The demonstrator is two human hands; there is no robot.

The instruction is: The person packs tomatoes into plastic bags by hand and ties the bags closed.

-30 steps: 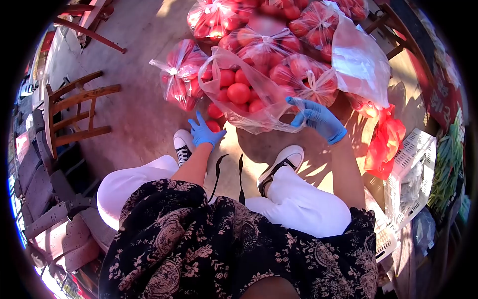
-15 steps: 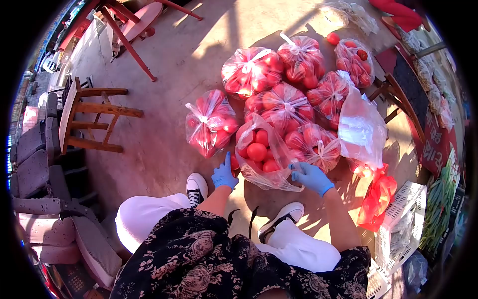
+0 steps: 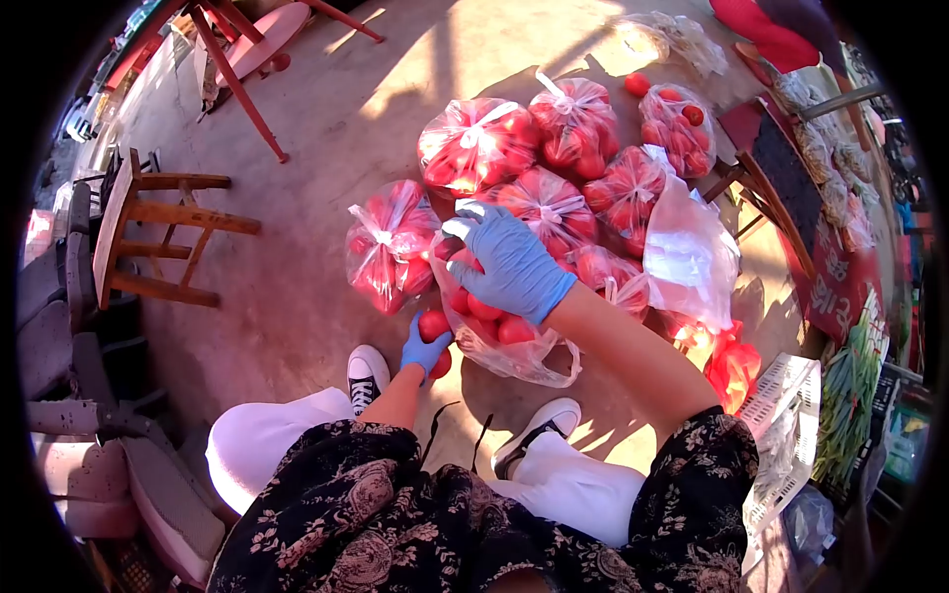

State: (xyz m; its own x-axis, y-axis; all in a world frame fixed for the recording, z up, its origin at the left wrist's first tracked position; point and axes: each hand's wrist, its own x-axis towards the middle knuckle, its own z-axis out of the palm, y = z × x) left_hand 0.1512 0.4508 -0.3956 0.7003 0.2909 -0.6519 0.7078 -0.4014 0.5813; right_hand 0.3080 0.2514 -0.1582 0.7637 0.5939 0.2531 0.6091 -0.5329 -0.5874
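My left hand (image 3: 425, 348), in a blue glove, is closed round a red tomato (image 3: 433, 325) beside the open bag. Another tomato (image 3: 441, 364) lies against its fingers on the floor side. My right hand (image 3: 509, 259), also gloved, reaches over the open clear plastic bag (image 3: 514, 358) with its fingers curved at the far rim; whether they pinch the plastic is hard to see. Several tomatoes (image 3: 515, 330) show inside the bag, partly hidden under that hand. Knotted bags of tomatoes stand around it, one at the left (image 3: 391, 245) and one behind (image 3: 478, 146).
A wooden stool (image 3: 178, 212) lies on its side at the left. White plastic sheets (image 3: 690, 252), a red bag (image 3: 733, 371), a white crate (image 3: 786, 425) and green onions (image 3: 848, 395) are on the right. A person's red-clothed leg (image 3: 756, 30) shows at the top right.
My right hand has moved left and away from me, from the bag's near right rim to its far side. My left hand has closed round a tomato.
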